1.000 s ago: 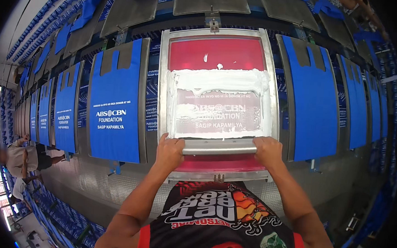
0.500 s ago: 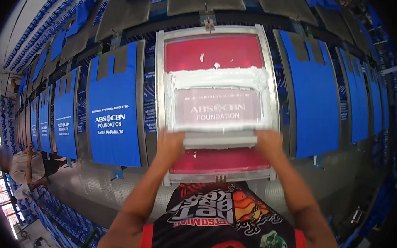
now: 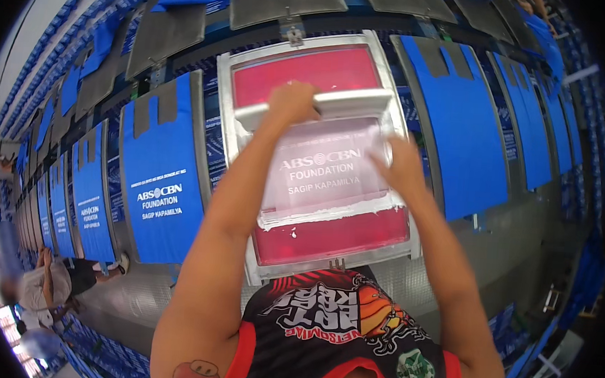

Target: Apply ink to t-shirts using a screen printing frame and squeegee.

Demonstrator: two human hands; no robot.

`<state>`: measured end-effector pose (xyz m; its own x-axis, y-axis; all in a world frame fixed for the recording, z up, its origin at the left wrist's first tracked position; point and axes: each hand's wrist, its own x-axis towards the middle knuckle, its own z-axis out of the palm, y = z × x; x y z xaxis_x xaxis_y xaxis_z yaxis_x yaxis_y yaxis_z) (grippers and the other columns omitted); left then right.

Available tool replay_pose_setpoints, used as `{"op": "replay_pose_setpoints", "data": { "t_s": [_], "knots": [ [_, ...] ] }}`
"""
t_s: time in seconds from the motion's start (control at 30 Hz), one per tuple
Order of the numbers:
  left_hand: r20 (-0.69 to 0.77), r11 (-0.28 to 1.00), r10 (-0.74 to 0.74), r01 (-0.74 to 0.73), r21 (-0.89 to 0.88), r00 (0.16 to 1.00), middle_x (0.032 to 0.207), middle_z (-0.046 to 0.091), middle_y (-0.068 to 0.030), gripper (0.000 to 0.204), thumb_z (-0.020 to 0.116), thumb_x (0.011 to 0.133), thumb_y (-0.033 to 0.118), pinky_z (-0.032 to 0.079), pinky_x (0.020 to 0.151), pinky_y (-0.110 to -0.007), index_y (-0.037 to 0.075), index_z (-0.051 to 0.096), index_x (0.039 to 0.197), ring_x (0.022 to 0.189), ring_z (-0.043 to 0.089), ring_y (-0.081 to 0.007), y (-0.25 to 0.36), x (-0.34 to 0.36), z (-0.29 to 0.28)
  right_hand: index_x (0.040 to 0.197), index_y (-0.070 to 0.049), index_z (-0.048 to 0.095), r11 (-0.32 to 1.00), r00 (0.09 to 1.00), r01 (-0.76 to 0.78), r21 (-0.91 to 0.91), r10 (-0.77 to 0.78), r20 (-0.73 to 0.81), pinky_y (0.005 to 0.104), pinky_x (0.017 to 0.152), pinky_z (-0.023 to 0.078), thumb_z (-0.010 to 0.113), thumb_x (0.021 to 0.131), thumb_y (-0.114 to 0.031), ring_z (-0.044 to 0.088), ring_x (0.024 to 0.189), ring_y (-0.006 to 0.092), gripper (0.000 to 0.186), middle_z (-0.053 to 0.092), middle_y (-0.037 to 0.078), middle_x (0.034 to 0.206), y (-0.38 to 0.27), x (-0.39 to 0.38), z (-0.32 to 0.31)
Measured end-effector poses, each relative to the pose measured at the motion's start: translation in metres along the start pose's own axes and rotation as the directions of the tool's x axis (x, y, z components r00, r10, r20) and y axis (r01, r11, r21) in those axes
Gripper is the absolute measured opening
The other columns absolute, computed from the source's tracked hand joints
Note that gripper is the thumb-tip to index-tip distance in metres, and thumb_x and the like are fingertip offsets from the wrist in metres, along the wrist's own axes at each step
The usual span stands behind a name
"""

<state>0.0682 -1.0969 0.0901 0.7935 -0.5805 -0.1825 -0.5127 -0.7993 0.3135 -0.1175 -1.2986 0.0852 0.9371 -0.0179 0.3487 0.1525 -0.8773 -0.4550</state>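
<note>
A silk-screen printing frame lies before me, with red panels at its far and near ends and a pale mesh window with white lettering between them. White ink streaks the near edge of the window. At the window's far edge rests a long pale squeegee, its left part gripped by my left hand. My right hand is off the squeegee, over the frame's right side. Motion smears its fingers, so whether they hold anything is unclear.
Blue cut fabric panels lie on grey boards to both sides; the nearest left panel bears white print, the nearest right panel shows none. More grey boards stand across the far side. At far left a person sits low.
The squeegee has gone from the near end of the window to its far end, with my left hand on it. My right hand has come off it. Lettering once under ink shows now.
</note>
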Motion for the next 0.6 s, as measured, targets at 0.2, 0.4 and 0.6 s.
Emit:
{"op": "replay_pose_setpoints", "data": {
  "t_s": [0.2,0.4,0.6],
  "knots": [
    [-0.034,0.989,0.144,-0.145,-0.038,0.989,0.094,0.069,-0.0146,0.045,0.083,0.059,0.031,0.049,0.078,-0.043,0.009,0.071,0.097,0.091,0.064,-0.0352,-0.034,0.019,-0.039,0.096,0.003,0.070,0.619,0.270,-0.784,0.044,0.277,0.922,0.0346,0.082,0.049,0.058,0.087,-0.053,0.064,0.091,0.0289,0.058,0.068,0.019,0.088,-0.049,-0.242,0.013],
    [-0.100,0.996,-0.038,0.046,0.080,0.994,0.094,0.069,-0.0127,0.043,0.080,0.062,0.029,0.049,0.080,-0.043,0.016,0.070,0.102,0.091,0.064,-0.0328,-0.008,-0.003,-0.001,0.096,0.003,0.069,0.468,0.357,-0.875,0.126,0.446,0.821,0.0289,0.059,0.044,0.067,0.086,-0.035,0.059,0.063,0.0119,0.039,0.069,0.008,0.075,-0.081,-0.239,0.029],
    [-0.074,0.988,0.024,-0.012,0.156,0.997,0.091,0.070,-0.0127,0.041,0.081,0.063,0.030,0.049,0.079,-0.041,0.013,0.071,0.099,0.089,0.065,-0.0306,-0.018,0.001,-0.031,0.094,0.005,0.069,0.257,0.536,-0.844,0.471,0.424,0.730,0.0249,0.062,0.052,0.062,0.089,-0.021,0.066,0.066,0.0119,0.027,0.071,0.011,0.077,-0.131,-0.219,-0.032]
  ]
}}
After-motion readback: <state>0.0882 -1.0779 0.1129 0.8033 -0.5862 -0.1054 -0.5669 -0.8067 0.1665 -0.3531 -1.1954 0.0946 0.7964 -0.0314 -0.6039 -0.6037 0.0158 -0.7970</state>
